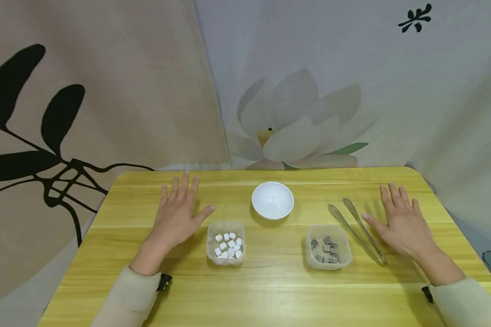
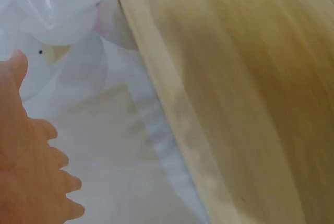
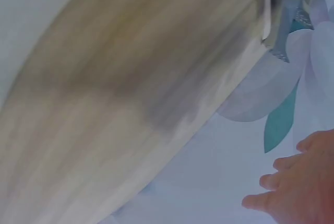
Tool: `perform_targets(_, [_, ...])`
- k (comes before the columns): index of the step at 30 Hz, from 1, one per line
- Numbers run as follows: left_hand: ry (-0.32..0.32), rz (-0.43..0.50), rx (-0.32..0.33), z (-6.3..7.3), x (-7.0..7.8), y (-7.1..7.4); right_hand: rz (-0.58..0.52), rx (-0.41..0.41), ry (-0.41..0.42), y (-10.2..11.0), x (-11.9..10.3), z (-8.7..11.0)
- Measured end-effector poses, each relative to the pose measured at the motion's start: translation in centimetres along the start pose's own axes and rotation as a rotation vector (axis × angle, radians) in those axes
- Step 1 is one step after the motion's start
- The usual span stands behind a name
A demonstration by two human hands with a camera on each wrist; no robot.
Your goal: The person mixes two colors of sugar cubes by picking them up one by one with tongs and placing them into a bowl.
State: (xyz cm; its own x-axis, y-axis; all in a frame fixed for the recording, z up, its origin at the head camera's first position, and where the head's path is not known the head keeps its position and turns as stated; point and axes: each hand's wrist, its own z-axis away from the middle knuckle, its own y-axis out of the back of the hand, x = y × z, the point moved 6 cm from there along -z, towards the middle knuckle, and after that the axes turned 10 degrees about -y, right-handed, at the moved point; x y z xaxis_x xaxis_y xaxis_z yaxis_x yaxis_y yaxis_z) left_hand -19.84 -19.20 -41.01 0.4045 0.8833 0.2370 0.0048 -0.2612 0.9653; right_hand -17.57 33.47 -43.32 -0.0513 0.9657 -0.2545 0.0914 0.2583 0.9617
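My left hand, fingers straight and spread, is over the left part of the table, palm down. Just right of it stands a clear plastic tub with several white cubes. On the right side my right hand is likewise spread with nothing in it. Metal tongs lie beside its thumb, their two arms apart at the far end. Left of the tongs, a second clear tub holds several grey cubes. A white bowl sits between the hands, farther back than both tubs.
The wooden table has a rounded back right corner. Behind it hangs a pale curtain printed with a large flower and dark leaves, close to the table's back edge.
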Motion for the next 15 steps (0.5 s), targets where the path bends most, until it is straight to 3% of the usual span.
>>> perform_targets(15, [-0.128, -0.033, 0.052, -0.1, 4.8, 1.3, 0.023, 0.048, 0.023, 0.9, -1.7, 1.7])
